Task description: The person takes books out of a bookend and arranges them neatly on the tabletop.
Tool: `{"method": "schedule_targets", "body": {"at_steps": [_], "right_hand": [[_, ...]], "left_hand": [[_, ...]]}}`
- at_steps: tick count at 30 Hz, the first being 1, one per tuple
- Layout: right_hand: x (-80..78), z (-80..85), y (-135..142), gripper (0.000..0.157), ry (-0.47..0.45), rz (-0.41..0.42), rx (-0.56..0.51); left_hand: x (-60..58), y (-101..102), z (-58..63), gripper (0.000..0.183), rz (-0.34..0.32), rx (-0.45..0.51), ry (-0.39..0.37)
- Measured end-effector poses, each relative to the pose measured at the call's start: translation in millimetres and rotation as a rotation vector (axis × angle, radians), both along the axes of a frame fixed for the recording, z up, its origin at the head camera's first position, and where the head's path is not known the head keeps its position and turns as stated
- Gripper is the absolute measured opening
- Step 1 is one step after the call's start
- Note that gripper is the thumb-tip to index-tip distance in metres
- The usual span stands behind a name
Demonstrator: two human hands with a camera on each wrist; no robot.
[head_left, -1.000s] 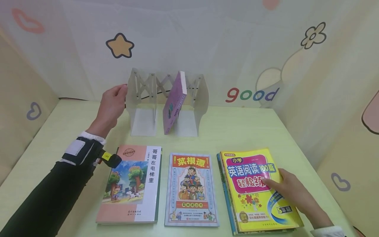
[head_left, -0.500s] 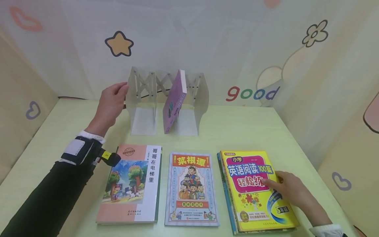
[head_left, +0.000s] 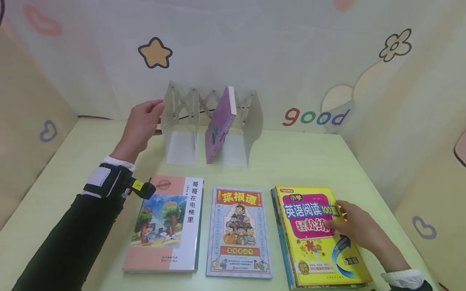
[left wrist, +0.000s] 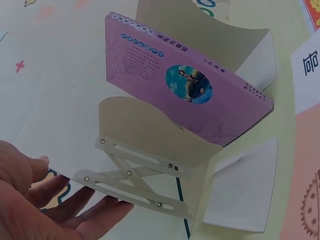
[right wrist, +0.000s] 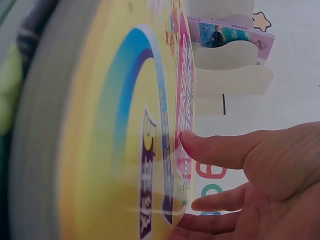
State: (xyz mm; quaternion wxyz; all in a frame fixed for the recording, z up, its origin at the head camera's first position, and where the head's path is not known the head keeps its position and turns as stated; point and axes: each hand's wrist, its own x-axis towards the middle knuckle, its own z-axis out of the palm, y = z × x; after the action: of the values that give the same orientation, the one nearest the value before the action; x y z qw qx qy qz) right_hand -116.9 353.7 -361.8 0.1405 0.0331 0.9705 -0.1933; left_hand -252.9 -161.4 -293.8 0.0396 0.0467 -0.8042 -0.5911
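Observation:
My left hand pinches the outer edge of the left end plate of a pale metal expanding bookend. Thumb and fingers meet that edge in the left wrist view. Inside the bookend leans a purple book, tilted to the right. At the front right, my right hand grips the right side of a yellow workbook, the top one of a stack. Its thumb lies on the cover, while the other fingers go around the edge, their tips partly hidden.
A pink and white book lies flat at the front left of the pale table. Beside it, in the middle, lies a light-blue comic-style book. A printed curtain stands behind the bookend.
The yellow workbook has turned slightly on its stack, with my right hand on its edge. My left hand stays at the bookend. The whole head view has shifted a little.

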Motion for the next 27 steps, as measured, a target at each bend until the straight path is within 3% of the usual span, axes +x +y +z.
{"method": "schedule_targets", "body": {"at_steps": [6,12,27], "right_hand": [[-0.9,0.6,-0.3,0.095,0.0,0.008,-0.01],[-6.1,5.8,-0.2,0.087,0.061,0.049,0.061],[-28.8,40.4,-17.9,0.083,0.225,0.14,0.086]], "left_hand": [[0.4,2.5,1.8,0.063,0.002,0.006,0.002],[-0.3,2.9,2.4,0.063,0.01,0.006,-0.005],[0.4,0.6,2.7,0.063,0.023,0.016,-0.029]]}}
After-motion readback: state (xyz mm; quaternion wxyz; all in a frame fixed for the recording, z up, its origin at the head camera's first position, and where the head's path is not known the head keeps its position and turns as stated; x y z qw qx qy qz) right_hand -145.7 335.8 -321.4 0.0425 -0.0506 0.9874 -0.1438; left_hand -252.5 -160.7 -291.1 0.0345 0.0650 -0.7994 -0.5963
